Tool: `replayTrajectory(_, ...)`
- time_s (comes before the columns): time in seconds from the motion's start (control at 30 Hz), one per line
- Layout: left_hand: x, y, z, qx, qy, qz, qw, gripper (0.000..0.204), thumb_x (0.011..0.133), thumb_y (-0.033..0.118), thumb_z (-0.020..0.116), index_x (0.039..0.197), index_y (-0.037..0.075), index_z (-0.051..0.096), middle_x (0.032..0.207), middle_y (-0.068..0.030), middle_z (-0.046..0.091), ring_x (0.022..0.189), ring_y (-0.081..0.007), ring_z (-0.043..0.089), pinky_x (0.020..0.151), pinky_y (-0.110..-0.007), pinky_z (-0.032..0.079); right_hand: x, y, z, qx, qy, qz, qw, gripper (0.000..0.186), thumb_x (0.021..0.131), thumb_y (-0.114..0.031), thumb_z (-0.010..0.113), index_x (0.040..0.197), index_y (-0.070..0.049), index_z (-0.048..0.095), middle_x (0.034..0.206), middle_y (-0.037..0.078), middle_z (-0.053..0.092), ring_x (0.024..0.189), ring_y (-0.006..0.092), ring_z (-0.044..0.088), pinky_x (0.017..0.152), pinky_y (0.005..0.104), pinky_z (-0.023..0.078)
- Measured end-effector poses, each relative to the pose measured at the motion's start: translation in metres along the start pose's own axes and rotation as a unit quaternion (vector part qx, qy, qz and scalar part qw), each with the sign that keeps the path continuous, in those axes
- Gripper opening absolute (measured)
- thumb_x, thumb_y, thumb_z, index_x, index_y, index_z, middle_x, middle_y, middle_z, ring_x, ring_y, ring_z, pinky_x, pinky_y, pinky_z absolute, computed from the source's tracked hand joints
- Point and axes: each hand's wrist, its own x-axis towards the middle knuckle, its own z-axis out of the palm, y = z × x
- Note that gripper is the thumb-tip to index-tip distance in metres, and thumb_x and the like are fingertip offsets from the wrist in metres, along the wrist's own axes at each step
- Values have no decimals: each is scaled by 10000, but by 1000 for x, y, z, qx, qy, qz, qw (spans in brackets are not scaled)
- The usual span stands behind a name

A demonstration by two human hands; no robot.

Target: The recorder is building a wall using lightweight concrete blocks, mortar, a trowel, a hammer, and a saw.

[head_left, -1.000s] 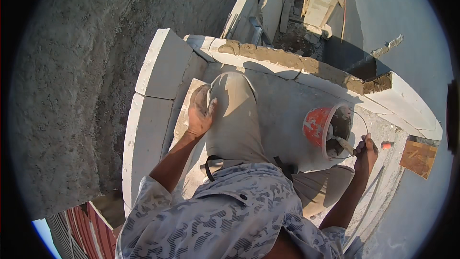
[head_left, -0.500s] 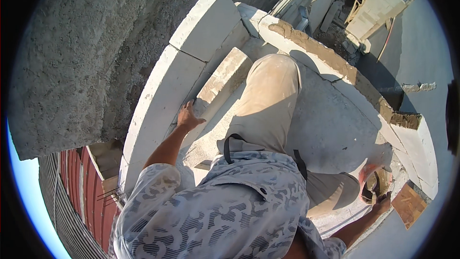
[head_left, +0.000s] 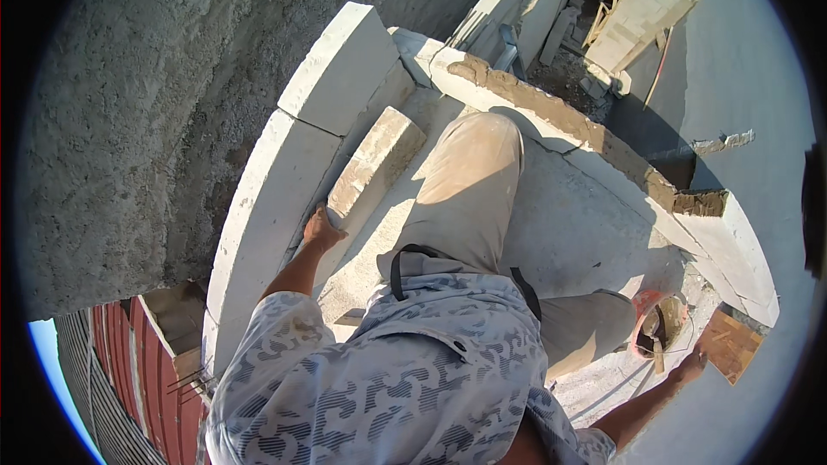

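My left hand (head_left: 323,228) grips a loose whitish block (head_left: 376,159), thumb on one side and fingers on the other. The block lies along the inner face of the left wall of pale blocks (head_left: 274,198). At the lower right my right hand (head_left: 691,368) is at the near corner of a square wooden board (head_left: 730,344); its fingers are too small to make out. Beside that hand, a reddish bucket (head_left: 642,310) holds a tool whose wooden handle (head_left: 659,358) sticks out over the rim.
A low curved block wall (head_left: 551,108) with brown mortar on top bounds the right side. My bent knee (head_left: 482,155) is between the walls. Rough grey wall (head_left: 129,120) fills the far left; red metal sheeting (head_left: 142,379) is below it. Stacked slabs (head_left: 491,13) stand beyond.
My right hand has moved off the bucket's edge toward the wooden board, uncovering the tool handle. My left hand's thumb has drawn in against the block. The whole view has shifted slightly.
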Motion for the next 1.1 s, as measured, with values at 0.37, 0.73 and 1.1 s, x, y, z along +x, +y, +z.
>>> replayTrajectory(0.37, 15, 11, 17, 18, -20, 5, 1000, 986, 667, 325, 936, 1439, 68, 379, 1380, -205, 593, 1305, -368, 572, 1087, -444, 480, -91, -104, -63, 35, 44, -210, 976, 583, 1019, -368, 639, 1453, 9, 541, 1419, 225, 572, 1228, 355, 589, 1030, 466, 487)
replayTrajectory(0.73, 57, -23, 32, -42, -19, 104, 993, 1054, 554, 350, 995, 1337, -65, 425, 1234, -232, 625, 1152, -385, 628, 993, -438, 518, -177, -70, -59, 112, 15, -113, 987, 496, 990, -185, 685, 1417, 23, 544, 1282, 208, 634, 1116, 301, 642, 963, 418, 514)
replayTrajectory(1.1, 79, 10, 15, 59, 57, 112, 990, 1019, 492, 364, 1021, 1276, 28, 463, 1174, -189, 681, 1100, -386, 668, 966, -454, 543, -187, -101, -45, 183, -80, -52, 978, 402, 993, -179, 697, 1340, 6, 614, 1219, 174, 659, 1068, 244, 656, 944, 374, 524)
